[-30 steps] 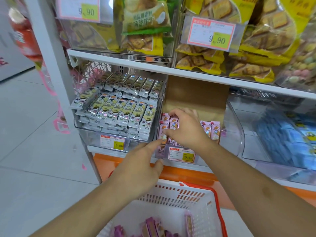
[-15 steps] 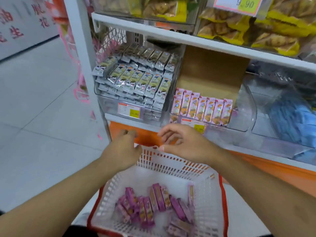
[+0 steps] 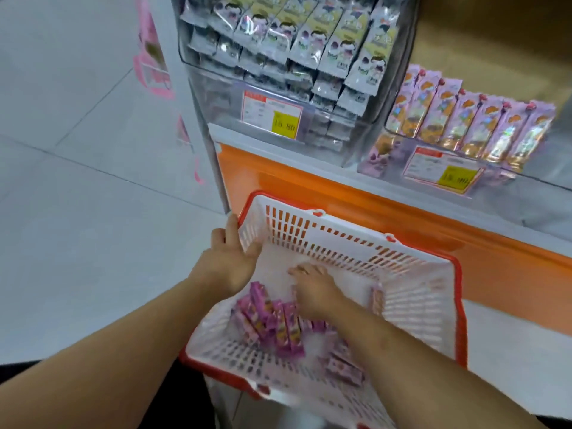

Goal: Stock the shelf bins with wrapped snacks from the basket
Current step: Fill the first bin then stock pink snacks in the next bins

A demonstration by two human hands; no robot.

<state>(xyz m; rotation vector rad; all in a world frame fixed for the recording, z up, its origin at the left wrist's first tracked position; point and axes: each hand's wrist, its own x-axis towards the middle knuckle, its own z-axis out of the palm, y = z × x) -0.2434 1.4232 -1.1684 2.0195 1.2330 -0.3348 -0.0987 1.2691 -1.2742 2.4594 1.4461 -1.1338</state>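
Above the basket (image 3: pixel 340 243), shelf bins (image 3: pixel 365 125) of wrapped snacks (image 3: pixel 464 125).

Your basket (image 3: pixel 340 239) sits below the shelf's front edge (image 3: pixel 309 156), snacks (image 3: pixel 272 323) heaped in its near left corner. On the shelf, two bins (image 3: pixel 278 119) stand side by side.

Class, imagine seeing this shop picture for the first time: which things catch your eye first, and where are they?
First comes the white basket with its red rim, low in the middle, where the right hand reaches down among the purple wrapped snacks while the left hand touches its left wall. Above right, a neat row of pink packets stands in a clear bin over the bright orange shelf base.
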